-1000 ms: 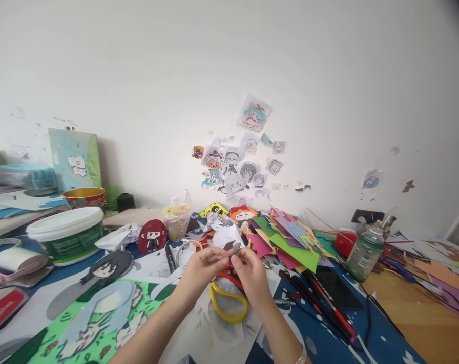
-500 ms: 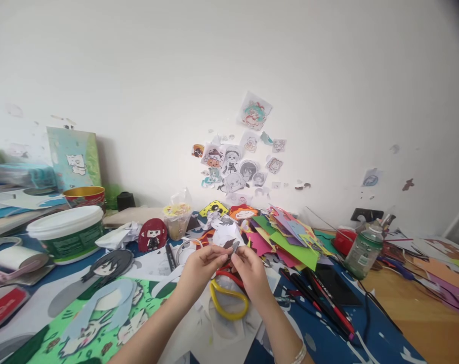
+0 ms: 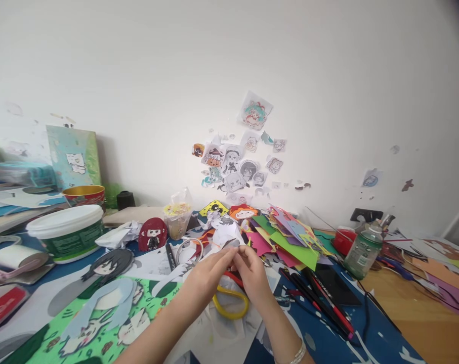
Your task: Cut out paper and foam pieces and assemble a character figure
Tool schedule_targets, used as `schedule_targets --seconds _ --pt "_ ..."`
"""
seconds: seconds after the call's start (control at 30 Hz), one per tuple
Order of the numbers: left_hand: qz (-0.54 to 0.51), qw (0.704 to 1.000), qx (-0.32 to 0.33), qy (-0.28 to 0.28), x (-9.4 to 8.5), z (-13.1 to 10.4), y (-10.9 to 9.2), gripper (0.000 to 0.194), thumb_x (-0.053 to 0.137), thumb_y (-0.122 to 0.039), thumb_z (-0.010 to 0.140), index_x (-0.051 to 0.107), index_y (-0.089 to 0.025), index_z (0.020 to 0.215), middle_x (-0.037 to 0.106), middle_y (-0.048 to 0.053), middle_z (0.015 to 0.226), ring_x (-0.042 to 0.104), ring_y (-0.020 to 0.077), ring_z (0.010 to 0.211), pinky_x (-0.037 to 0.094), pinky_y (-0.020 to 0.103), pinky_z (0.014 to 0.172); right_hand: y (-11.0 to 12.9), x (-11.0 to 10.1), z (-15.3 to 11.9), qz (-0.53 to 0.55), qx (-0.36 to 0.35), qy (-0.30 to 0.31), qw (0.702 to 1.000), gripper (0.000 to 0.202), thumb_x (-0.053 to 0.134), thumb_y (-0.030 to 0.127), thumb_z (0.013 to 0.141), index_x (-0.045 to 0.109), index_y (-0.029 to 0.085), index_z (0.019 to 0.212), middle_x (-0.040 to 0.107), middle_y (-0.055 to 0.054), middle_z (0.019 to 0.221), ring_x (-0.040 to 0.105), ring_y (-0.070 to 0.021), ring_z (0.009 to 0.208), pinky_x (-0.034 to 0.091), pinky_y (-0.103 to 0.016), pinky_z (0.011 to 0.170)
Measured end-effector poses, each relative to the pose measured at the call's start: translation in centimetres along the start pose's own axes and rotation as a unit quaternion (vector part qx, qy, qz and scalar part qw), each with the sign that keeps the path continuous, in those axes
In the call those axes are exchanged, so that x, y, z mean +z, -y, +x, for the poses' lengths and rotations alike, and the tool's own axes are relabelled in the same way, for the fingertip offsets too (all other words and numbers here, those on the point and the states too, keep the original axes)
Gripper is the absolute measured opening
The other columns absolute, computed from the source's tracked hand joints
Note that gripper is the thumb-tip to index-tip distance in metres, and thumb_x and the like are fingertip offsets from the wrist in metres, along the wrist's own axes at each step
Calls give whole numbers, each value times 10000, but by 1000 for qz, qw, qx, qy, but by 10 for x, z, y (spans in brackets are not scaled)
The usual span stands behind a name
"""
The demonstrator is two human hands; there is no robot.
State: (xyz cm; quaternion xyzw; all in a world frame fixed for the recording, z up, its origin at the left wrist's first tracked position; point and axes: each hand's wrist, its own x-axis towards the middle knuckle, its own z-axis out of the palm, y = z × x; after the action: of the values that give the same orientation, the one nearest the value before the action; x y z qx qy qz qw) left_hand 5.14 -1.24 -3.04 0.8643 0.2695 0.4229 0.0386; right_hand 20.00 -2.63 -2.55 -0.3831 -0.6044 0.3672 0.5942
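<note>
My left hand (image 3: 211,268) and my right hand (image 3: 251,269) meet at the middle of the table, fingertips pressed together. A small grey paper piece (image 3: 232,243) shows at the tips, pinched between the two hands; the fingers cover much of it. Just below them lies a yellow loop handle (image 3: 231,309) with a red part, which looks like scissors; its blades are hidden. Under that is white paper (image 3: 199,328). To the left of my left hand lies a green sheet (image 3: 157,323) with paper cut-out figures.
Coloured paper (image 3: 293,247) is heaped behind my right hand. Black and red pens (image 3: 328,301) lie to the right, near a glass jar (image 3: 364,253). On the left stand a white-lidded tub (image 3: 75,237) and a cup (image 3: 178,221). Drawings (image 3: 235,167) hang on the wall.
My left hand has turned over and slid right, its fingers straighter and now covering more of the grey paper piece. My right hand has barely moved.
</note>
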Motion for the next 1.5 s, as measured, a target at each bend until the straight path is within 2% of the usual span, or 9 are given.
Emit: schedule_targets --seconds 0.1,0.4,0.6,0.73,0.83,0.97,1.17,1.33,1.5 --pt "-6 998 -57 2 2 2 -1 390 401 -236 857 500 -228 1234 611 90 1182 586 203 1050 468 310 882 -1 1 -1 -31 -2 6 1000 201 549 376 799 550 177 833 589 -26 744 577 -168 702 475 -250 601" --pt "-81 964 -237 -92 -6 16 -4 209 500 -262 770 669 -233 889 718 46 910 658 216 829 502 299 771 -4 -4 3 -155 -51 -34 986 81 469 254 785 500 199 734 522 -2 668 530 -146 576 427 -246 531" --pt "-200 910 -330 -148 -21 20 5 221 547 -323 720 603 -181 879 702 57 836 666 206 749 528 302 699 -4 -7 5 -149 -37 -87 984 91 473 262 779 479 202 712 486 15 630 491 -135 564 405 -234 534" --pt "-137 903 -374 -160 -41 20 17 250 513 -339 725 587 -172 896 698 55 785 663 206 703 516 296 664 -5 -13 7 -95 -4 -103 990 121 477 310 793 470 204 735 491 9 636 499 -149 580 421 -250 543" --pt "-13 910 -375 -177 -55 16 34 279 467 -306 732 588 -178 948 696 55 787 657 217 748 493 296 686 -6 -19 9 -28 10 -111 993 173 470 372 807 455 213 741 507 -4 655 530 -169 611 456 -283 581" --pt "79 919 -370 -111 -56 13 43 251 431 -250 713 626 -201 863 689 51 813 636 225 768 463 290 674 -7 -22 11 17 16 -117 993 212 529 420 777 495 211 765 501 -7 673 534 -174 622 478 -298 599" --pt "76 941 -331 -3 -36 17 28 278 374 -171 713 642 -176 785 644 84 890 603 216 826 456 301 731 -8 -21 12 13 52 -128 990 234 569 426 738 535 197 769 516 -16 689 533 -165 612 488 -291 580" --pt "32 962 -267 -39 -29 22 19 372 362 -382 820 655 -165 896 636 117 1020 572 255 964 438 345 835 -8 -12 11 -51 41 -126 990 183 543 370 745 537 188 748 541 -6 656 537 -158 593 462 -268 554" --pt "-43 967 -250 -6 -20 25 15 343 478 -461 745 660 -208 887 702 65 924 622 243 874 470 315 775 -5 1 6 -126 -1 -126 984 106 489 268 764 538 192 709 548 3 625 546 -151 592 450 -245 561"
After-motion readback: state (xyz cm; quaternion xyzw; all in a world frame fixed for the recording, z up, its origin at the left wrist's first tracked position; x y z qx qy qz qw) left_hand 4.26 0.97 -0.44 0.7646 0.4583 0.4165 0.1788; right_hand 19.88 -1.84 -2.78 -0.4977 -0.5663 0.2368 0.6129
